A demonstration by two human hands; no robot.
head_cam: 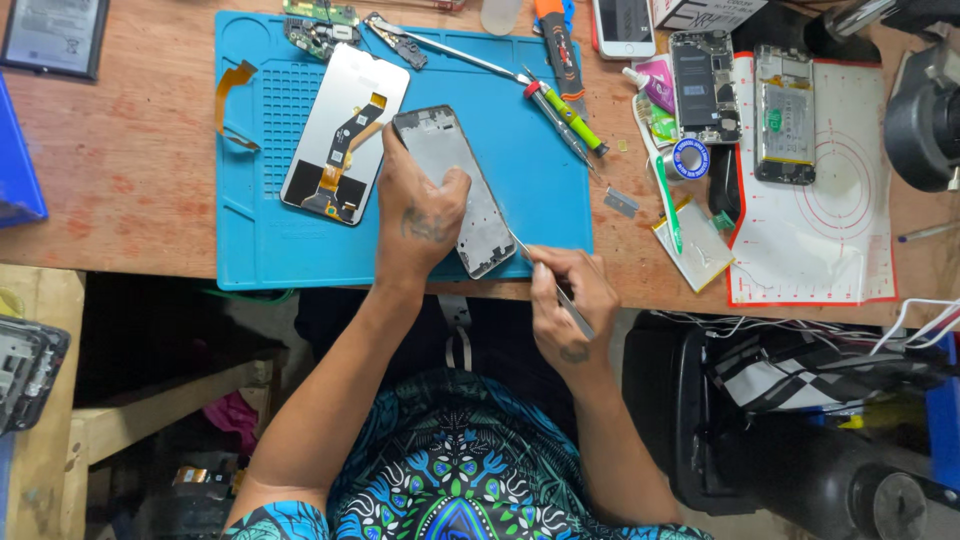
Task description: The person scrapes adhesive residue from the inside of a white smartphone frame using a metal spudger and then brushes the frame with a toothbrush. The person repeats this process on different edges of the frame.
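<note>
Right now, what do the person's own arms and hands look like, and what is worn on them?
Both arms are bare from the short sleeves down, with no gloves, watch or rings visible. The left hand has a dark tattoo on its back; the right hand has a smaller dark mark near the wrist. The shirt is patterned in blue, teal and black, and its left sleeve shows the same print.

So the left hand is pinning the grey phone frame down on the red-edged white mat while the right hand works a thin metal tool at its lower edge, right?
Not quite. The head view shows the left hand pinning the grey phone frame on the blue mat, not the red-edged white mat. The right hand does hold a thin metal tool at its lower edge.
</note>
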